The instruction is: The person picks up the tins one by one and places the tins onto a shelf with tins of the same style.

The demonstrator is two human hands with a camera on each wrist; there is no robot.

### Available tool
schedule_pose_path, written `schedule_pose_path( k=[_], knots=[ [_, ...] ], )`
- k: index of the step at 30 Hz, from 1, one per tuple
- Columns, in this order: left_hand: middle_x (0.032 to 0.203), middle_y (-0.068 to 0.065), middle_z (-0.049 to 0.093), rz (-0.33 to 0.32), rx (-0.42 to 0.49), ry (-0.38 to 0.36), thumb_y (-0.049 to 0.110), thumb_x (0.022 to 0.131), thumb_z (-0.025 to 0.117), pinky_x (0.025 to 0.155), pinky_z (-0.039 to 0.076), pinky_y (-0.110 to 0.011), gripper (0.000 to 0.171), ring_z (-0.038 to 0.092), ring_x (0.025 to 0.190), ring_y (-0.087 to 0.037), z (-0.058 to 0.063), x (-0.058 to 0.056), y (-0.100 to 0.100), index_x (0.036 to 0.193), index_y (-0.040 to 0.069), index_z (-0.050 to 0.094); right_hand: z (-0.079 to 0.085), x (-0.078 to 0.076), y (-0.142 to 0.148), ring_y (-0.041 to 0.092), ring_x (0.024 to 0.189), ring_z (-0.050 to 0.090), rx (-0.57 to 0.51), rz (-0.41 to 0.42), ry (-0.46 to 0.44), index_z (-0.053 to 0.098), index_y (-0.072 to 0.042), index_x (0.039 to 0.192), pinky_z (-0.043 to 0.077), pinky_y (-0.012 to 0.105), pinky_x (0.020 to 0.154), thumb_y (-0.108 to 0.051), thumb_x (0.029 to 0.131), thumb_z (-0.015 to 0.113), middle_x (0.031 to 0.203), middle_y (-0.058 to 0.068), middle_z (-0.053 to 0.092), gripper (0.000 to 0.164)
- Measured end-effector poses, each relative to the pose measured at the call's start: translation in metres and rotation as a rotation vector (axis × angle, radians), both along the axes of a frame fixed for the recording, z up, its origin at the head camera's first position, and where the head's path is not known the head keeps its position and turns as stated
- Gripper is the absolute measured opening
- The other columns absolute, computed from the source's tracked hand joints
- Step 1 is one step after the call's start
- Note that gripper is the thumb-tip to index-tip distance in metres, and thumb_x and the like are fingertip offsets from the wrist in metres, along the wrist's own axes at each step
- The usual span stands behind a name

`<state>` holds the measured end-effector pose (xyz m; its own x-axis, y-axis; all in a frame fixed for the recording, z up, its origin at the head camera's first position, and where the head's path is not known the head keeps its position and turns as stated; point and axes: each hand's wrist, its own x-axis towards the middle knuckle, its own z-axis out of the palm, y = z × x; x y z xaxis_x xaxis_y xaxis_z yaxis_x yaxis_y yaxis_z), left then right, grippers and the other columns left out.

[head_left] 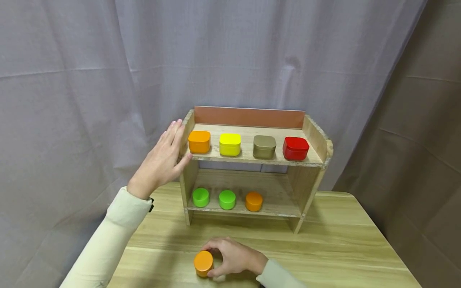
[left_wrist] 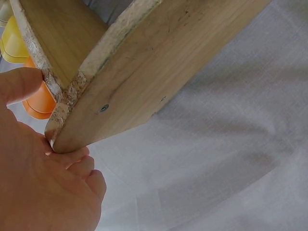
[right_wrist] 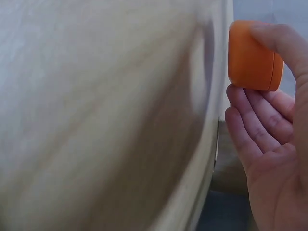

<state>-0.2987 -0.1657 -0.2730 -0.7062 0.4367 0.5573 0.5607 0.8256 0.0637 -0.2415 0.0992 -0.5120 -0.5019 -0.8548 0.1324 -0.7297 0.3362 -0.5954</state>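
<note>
A small two-level wooden shelf [head_left: 248, 180] stands on the table. My left hand [head_left: 160, 162] holds its upper left side, with the thumb at the front edge of the top board and the fingers along the outside of the side panel [left_wrist: 125, 91]. In front of the shelf, my right hand [head_left: 234, 255] pinches a round orange lidded container [head_left: 203, 262] between thumb and fingers. The right wrist view shows the seam of this orange container's lid [right_wrist: 252, 60]. It is upright, low over the tabletop.
Along the top board stand squarish orange [head_left: 199, 142], yellow [head_left: 229, 145], bronze [head_left: 264, 147] and red [head_left: 295, 149] lidded containers. The lower board bears two round green containers [head_left: 200, 197] and a round orange one [head_left: 253, 201]. A grey curtain [head_left: 234, 52] hangs behind the wooden table [head_left: 342, 240].
</note>
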Motion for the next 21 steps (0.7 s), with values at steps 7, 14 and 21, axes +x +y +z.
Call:
schedule_pose_path(
  k=[7, 14, 21],
  knots=[
    [0.177, -0.023, 0.013, -0.001, 0.004, -0.008, 0.033, 0.107, 0.055, 0.134, 0.018, -0.058, 0.08, 0.012, 0.165, -0.041, 0.002, 0.002, 0.001, 0.166, -0.005, 0.015, 0.012, 0.0, 0.021, -0.001, 0.114, 0.067, -0.014, -0.062, -0.005, 0.066, -0.016, 0.135, 0.059, 0.021, 0.099, -0.034, 0.091, 0.085, 0.129, -0.005, 0.073, 0.051],
    [0.177, -0.022, 0.012, 0.003, 0.007, -0.02, 0.034, 0.108, 0.054, 0.134, 0.019, -0.058, 0.08, 0.012, 0.165, -0.04, 0.001, 0.002, 0.0, 0.167, -0.004, 0.014, 0.018, -0.002, 0.047, 0.0, 0.111, 0.067, -0.042, -0.133, 0.022, 0.067, -0.017, 0.134, 0.061, 0.025, 0.098, -0.033, 0.089, 0.087, 0.128, -0.006, 0.074, 0.052],
    [0.177, -0.022, 0.012, -0.007, 0.009, -0.011, 0.034, 0.108, 0.053, 0.135, 0.017, -0.057, 0.08, 0.012, 0.165, -0.041, 0.002, 0.002, 0.001, 0.167, -0.004, 0.015, 0.024, -0.002, 0.08, 0.006, 0.11, 0.069, -0.103, -0.196, 0.054, 0.067, -0.017, 0.131, 0.062, 0.033, 0.097, -0.03, 0.089, 0.086, 0.125, -0.005, 0.074, 0.048]
  ],
)
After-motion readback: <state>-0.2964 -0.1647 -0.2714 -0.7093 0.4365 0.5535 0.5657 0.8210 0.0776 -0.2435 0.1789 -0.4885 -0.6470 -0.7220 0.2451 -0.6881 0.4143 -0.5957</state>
